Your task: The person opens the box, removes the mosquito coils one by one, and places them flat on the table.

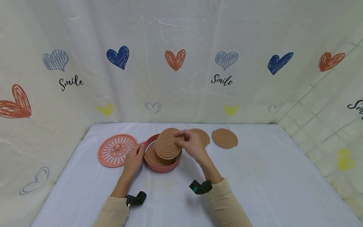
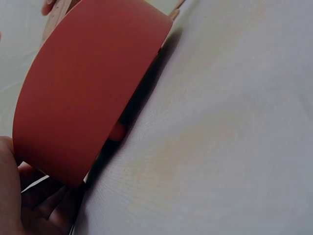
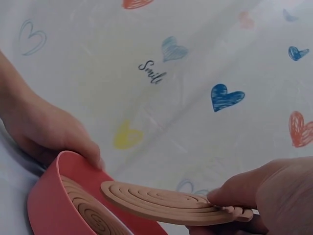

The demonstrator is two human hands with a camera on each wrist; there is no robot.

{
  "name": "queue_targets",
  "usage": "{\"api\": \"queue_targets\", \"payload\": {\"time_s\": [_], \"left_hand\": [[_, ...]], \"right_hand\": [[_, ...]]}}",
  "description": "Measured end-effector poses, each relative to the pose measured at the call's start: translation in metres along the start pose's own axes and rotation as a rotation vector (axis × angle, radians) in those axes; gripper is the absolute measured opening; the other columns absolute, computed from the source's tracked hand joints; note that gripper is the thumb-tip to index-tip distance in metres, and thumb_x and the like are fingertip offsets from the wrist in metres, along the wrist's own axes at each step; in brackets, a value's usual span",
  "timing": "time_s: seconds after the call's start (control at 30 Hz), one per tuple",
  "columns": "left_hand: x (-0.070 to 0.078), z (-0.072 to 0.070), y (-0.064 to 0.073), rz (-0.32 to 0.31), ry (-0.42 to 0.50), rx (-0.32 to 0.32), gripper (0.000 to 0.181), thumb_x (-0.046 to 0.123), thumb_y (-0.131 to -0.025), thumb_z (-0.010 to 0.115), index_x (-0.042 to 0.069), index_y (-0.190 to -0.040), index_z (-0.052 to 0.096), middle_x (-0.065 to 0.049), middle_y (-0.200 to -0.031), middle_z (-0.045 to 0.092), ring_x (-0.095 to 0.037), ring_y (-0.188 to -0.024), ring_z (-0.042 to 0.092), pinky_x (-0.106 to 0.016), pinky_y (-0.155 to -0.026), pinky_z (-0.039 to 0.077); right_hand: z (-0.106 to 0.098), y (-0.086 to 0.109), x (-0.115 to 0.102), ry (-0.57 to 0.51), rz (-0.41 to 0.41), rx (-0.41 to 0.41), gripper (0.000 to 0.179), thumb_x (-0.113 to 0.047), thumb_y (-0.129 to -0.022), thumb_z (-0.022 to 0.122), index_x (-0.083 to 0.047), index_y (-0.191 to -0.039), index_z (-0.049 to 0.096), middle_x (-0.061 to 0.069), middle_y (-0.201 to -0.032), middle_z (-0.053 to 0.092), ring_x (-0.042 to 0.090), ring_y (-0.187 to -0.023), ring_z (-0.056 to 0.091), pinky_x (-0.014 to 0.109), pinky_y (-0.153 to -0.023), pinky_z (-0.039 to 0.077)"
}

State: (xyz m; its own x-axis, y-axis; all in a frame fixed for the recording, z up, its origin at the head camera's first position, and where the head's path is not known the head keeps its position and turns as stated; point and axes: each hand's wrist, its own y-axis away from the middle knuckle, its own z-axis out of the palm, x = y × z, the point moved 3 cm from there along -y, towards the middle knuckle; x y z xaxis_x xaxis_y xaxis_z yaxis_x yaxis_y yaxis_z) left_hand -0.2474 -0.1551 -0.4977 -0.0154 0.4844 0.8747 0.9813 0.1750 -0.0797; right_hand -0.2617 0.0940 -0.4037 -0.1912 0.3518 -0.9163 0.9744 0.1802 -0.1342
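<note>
A brown mosquito coil (image 1: pixel 167 144) is pinched at its edge between the thumb and fingers of my right hand (image 1: pixel 193 144), tilted over a round red tin (image 1: pixel 161 169). Inside the tin lies another coil (image 1: pixel 153 156), partly hidden under the held one. My left hand (image 1: pixel 134 160) grips the tin's left side, thumb at the rim. From the left wrist view, the tin's red outer wall (image 2: pixel 88 88) is tipped up off the cloth, with a small round foot (image 2: pixel 117 132) beneath. In the right wrist view the held coil (image 3: pixel 161 203) hangs nearly flat beside the rim.
A pink slotted lid (image 1: pixel 117 150) with a knob lies left of the tin. Two more coils rest to the right, one coil (image 1: pixel 200 137) partly behind my right hand, the other coil (image 1: pixel 225 138) farther out. A heart-patterned curtain (image 1: pixel 181 88) hangs behind the white-covered table (image 1: pixel 269 176).
</note>
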Motion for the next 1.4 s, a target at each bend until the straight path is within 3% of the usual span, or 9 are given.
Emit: {"api": "queue_targets", "payload": {"time_s": [0.2,0.37,0.7,0.87,1.03,1.4], "left_hand": [[0.002,-0.001,0.001,0.012,-0.007,0.032,0.047,0.043,-0.106,0.042,0.012,-0.135,0.063,-0.013,-0.134,0.066,-0.029,-0.131,0.058,-0.052,-0.112,0.044],[0.002,-0.001,0.001,0.011,-0.010,0.044,0.046,0.042,-0.106,0.043,0.012,-0.134,0.064,-0.013,-0.134,0.066,-0.029,-0.131,0.058,-0.052,-0.112,0.043],[0.003,-0.001,0.001,0.004,-0.003,0.025,0.047,0.042,-0.106,0.042,0.012,-0.135,0.062,-0.013,-0.135,0.065,-0.029,-0.132,0.057,-0.052,-0.112,0.044],[0.003,-0.001,0.002,0.000,-0.002,0.020,0.047,0.042,-0.106,0.042,0.012,-0.135,0.062,-0.013,-0.135,0.065,-0.029,-0.132,0.057,-0.052,-0.112,0.044],[0.002,-0.001,0.001,0.000,-0.007,0.025,0.047,0.042,-0.106,0.042,0.011,-0.136,0.062,-0.014,-0.135,0.065,-0.030,-0.132,0.057,-0.053,-0.111,0.044],[0.001,0.000,0.001,-0.010,-0.002,0.006,0.049,0.044,-0.106,0.041,0.012,-0.137,0.061,-0.013,-0.137,0.064,-0.029,-0.134,0.056,-0.052,-0.113,0.043]], "right_hand": [[-0.006,0.000,0.000,-0.028,-0.028,0.032,0.023,-0.008,-0.089,0.074,-0.008,-0.112,0.073,0.010,-0.122,0.069,0.019,-0.110,0.063,0.020,-0.083,0.053],[-0.010,-0.001,0.001,-0.042,-0.021,0.041,0.023,-0.009,-0.089,0.074,-0.008,-0.112,0.073,0.009,-0.125,0.069,0.020,-0.115,0.063,0.023,-0.089,0.055],[-0.017,-0.001,0.001,-0.054,-0.030,0.075,0.023,-0.007,-0.088,0.074,-0.006,-0.110,0.073,0.012,-0.119,0.072,0.018,-0.107,0.065,0.015,-0.079,0.053],[-0.021,-0.001,0.001,-0.031,0.007,0.092,0.024,-0.011,-0.088,0.076,-0.011,-0.111,0.074,0.008,-0.120,0.072,0.016,-0.109,0.065,0.018,-0.083,0.055],[-0.025,-0.001,0.002,-0.055,-0.007,0.083,0.024,-0.009,-0.089,0.074,-0.008,-0.113,0.073,0.011,-0.122,0.071,0.019,-0.115,0.065,0.022,-0.090,0.055],[-0.034,-0.003,0.003,-0.109,-0.027,0.091,0.025,-0.006,-0.088,0.073,-0.004,-0.113,0.072,0.015,-0.123,0.070,0.021,-0.113,0.065,0.013,-0.083,0.053]]}}
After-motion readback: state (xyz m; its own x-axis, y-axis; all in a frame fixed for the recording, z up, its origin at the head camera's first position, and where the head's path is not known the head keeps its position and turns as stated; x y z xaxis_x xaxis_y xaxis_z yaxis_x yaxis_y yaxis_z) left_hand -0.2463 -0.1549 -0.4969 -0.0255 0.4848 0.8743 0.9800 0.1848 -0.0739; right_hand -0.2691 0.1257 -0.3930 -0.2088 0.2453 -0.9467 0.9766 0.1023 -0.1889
